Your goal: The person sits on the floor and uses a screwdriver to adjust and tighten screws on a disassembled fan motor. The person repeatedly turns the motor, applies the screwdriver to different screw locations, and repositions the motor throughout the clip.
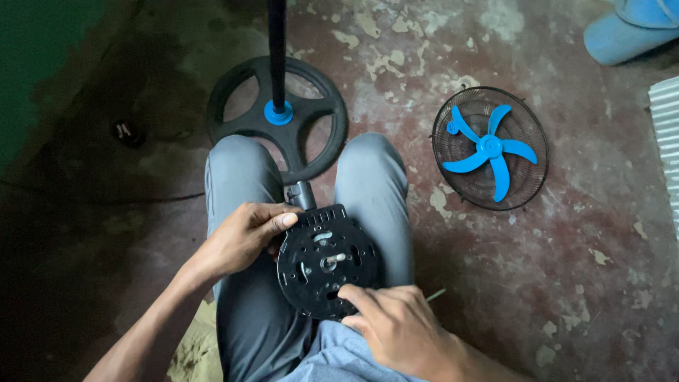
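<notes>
1. The black fan motor housing (327,260) rests on the person's lap, between the knees
2. The left hand (240,237) has its fingers clamped on the upper left edge of the housing
3. The right hand (396,325) has its fingers together, pinching a thin tool at the lower rim
4. The fan stand base (279,117) is on the floor ahead; the grille with blue blade (489,148) lies to the right
</notes>
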